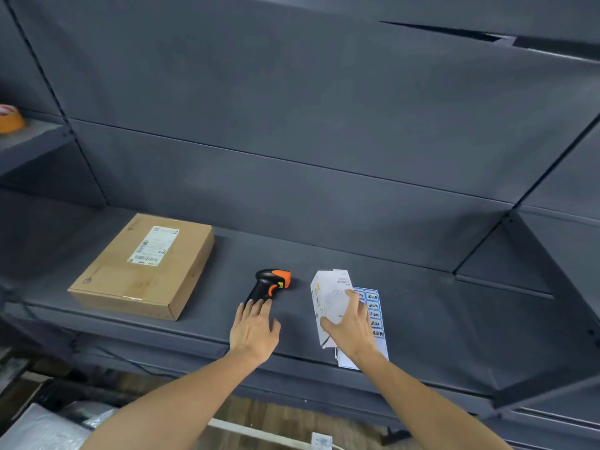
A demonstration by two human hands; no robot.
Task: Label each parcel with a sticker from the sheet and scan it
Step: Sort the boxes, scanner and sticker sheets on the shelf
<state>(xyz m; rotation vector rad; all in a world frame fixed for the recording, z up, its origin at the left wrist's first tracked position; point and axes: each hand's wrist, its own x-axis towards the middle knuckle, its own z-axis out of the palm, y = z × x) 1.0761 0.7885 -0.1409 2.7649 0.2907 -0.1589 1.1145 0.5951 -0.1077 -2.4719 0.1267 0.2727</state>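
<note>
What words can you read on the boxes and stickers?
White box: two short lines of print, upside down and too blurred to read.
Shipping label on the cardboard box: barcodes and text, too small.
Sticker sheet: black marks, unreadable.

Dim, even light over my dark shelf (324, 261); soft shadows, no glare. Wide-angle bending at edges. Slight softness throughout, corners blurriest.

I'm seeing two bare forearms coming in from the bottom edge, no sleeves showing, left hand (254, 329) and right hand (352, 332) wearing no gloves, rings or watch.
</note>
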